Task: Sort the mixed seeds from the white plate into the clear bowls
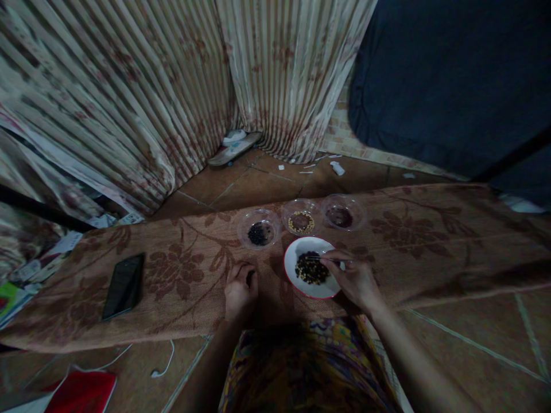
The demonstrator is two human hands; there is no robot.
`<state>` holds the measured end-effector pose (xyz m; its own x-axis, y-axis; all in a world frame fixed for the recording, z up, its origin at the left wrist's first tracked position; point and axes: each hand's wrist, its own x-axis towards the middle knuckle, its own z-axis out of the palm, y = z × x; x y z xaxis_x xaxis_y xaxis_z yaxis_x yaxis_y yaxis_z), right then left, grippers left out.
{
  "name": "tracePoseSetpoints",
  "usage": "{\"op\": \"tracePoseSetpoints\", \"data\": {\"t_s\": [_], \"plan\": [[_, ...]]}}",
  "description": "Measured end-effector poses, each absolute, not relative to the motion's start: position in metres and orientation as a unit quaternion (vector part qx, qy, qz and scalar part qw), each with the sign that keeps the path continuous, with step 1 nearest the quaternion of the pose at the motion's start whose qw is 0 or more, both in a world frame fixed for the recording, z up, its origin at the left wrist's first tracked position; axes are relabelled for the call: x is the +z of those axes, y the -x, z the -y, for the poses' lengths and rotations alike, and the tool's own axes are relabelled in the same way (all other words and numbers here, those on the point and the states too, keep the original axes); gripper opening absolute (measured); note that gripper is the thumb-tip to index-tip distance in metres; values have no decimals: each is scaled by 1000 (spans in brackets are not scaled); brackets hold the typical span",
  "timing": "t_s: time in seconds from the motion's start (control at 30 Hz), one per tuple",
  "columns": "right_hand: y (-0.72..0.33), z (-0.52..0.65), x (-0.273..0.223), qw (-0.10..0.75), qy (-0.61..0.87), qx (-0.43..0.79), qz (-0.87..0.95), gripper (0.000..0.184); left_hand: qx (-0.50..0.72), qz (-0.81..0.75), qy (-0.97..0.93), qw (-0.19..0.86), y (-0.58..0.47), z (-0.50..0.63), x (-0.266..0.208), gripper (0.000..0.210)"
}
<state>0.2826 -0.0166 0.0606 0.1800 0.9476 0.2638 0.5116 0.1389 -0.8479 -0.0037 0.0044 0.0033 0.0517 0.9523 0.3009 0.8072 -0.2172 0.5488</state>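
Observation:
My right hand (350,279) pinches a pair of thin metal tweezers (315,257), their tips among the dark and yellow beans (310,269) in a white bowl (294,252) with a red rim. On the cloth left of the bowl rests my left hand (241,291), its fingers curled in and nothing visible in them. Beyond the bowl stand three clear plastic tubs in a row. The left tub (247,216) holds black beans (258,234), the middle tub (289,205) yellow ones (301,222), and the right tub (359,209) dark reddish ones (338,217).
A brown flowered cloth (413,235) covers the long, narrow bench. At its left lies a dark phone (124,285). Striped curtains (181,86) hang behind, with a skateboard (236,149) and white scraps (337,168) on the tiled floor. Earphones (161,371) lie on the floor in front.

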Motion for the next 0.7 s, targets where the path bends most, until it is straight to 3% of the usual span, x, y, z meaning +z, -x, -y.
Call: {"op": "tracePoseSetpoints", "data": {"t_s": [0.23, 0.37, 0.47, 0.7], "plan": [[-282, -20, 74, 573, 613, 240, 487, 28, 314, -613, -715, 117, 5, -5, 2, 16], [-279, -44, 84, 616, 594, 196, 478, 23, 317, -613, -713, 120, 6, -5, 2, 16], [-280, -37, 85, 604, 601, 188, 489, 22, 317, -613, -713, 125, 6, -5, 2, 17], [-293, 14, 63, 516, 608, 306, 519, 27, 315, -614, -714, 118, 5, -5, 3, 17]]}}
